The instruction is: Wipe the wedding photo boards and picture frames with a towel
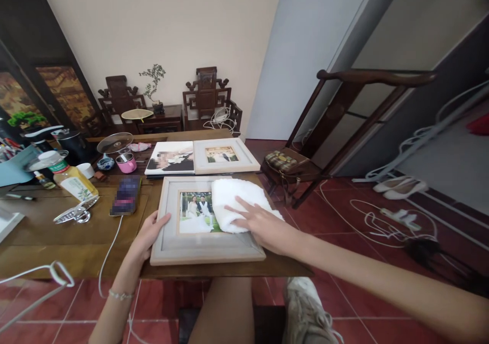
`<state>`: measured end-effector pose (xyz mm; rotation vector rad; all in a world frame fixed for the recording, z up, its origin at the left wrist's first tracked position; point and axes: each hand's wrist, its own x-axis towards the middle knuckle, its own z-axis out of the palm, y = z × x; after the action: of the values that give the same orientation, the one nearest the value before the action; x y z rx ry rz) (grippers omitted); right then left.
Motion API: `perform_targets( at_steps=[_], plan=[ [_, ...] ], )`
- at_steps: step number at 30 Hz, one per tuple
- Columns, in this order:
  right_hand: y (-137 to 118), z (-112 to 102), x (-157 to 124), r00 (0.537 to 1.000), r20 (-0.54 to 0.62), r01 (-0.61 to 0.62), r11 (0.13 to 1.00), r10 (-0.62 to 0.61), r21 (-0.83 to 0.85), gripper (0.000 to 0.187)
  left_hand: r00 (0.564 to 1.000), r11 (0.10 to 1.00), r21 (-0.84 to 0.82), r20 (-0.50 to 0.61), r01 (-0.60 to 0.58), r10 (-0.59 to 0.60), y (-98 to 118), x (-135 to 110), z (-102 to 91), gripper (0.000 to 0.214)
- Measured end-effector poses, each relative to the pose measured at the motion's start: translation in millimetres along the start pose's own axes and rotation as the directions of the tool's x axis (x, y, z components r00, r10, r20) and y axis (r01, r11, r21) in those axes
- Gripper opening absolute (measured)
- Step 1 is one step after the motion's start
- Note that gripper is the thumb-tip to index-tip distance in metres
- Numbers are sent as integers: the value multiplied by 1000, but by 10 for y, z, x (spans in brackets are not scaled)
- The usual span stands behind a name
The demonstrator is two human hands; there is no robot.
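Right grip [264, 227] lies palm-down and splayed on the white cloth [229, 194]

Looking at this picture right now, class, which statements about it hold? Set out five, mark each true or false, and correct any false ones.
1. The right hand is on a white cloth that partly covers the picture frame. True.
2. The left hand holds a pink mug. False: it holds the left edge of the picture frame.
3. A white cable runs from the phone. True.
4. The chair on the right has shoes on its seat. False: a checked bag rests there.
5. The floor has red tiles. True.
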<state>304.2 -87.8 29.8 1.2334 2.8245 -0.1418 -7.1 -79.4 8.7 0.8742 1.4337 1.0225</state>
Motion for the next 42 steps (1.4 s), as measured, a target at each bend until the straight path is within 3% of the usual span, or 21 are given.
perform_targets(
  at_steps=[3, 7, 12, 15, 18, 20, 22, 24, 26, 28, 31, 33, 36, 38, 42],
  plan=[
    [-56, -71, -84, 999, -8, 34, 999, -34, 33, 76, 998, 998, -57, -49, 25, -28, 20, -143, -34, 15],
    [-89, -77, -293, 997, -53, 53, 997, -50, 48, 68, 992, 995, -93, -121, 22, -34, 115, -320, -204, 22],
    [-39, 82, -567, 981, -140, 148, 985, -135, 90, 49, 949, 983, -89, -286, -161, 130, 481, -473, -433, 28],
    [11, 28, -621, 980, -47, 198, 939, -192, 281, 37, 914, 961, -54, -328, -272, 240, 762, -479, -481, 29],
    [122, -263, -541, 985, 44, 98, 752, -167, 652, 15, 893, 945, -58, -350, -321, 282, 1025, -407, -438, 25],
    [241, -545, -412, 999, 15, -38, 492, 51, 870, 32, 921, 944, -127, -293, -304, 257, 1175, -320, -335, 25],
    [362, -823, -244, 941, -4, -80, 233, 338, 969, 55, 971, 953, -238, -191, -186, 141, 1297, -205, -160, 28],
    [442, -1029, -68, 913, 95, -123, 47, 396, 991, 59, 983, 934, -330, -163, -135, 85, 1390, -60, 71, 30],
    [474, -1126, 83, 885, 141, -130, -56, 444, 990, 47, 995, 925, -369, -75, -94, 71, 1453, 108, 326, 32],
    [498, -1122, 189, 798, 150, -98, -120, 584, 988, 29, 997, 922, -382, -15, -72, 71, 1481, 287, 567, 35],
    [610, -1033, 244, 558, 175, -28, -192, 811, 981, 12, 994, 913, -408, 98, -5, 49, 1423, 539, 854, 33],
    [742, -983, 219, 447, 174, 13, -200, 878, 980, 6, 979, 887, -457, 199, 67, 29, 1300, 681, 991, 37],
    [962, -949, 145, 355, 162, 37, -186, 921, 982, 5, 929, 852, -435, 343, 291, -142, 1024, 851, 1160, 49],
    [1084, -935, 99, 301, 172, 45, -194, 938, 980, 8, 879, 794, -420, 381, 440, -286, 840, 940, 1281, 52],
    [1237, -884, 29, 272, 224, 46, -245, 936, 968, 18, 918, 782, -493, 301, 381, -258, 627, 1101, 1580, 60]
  ],
)
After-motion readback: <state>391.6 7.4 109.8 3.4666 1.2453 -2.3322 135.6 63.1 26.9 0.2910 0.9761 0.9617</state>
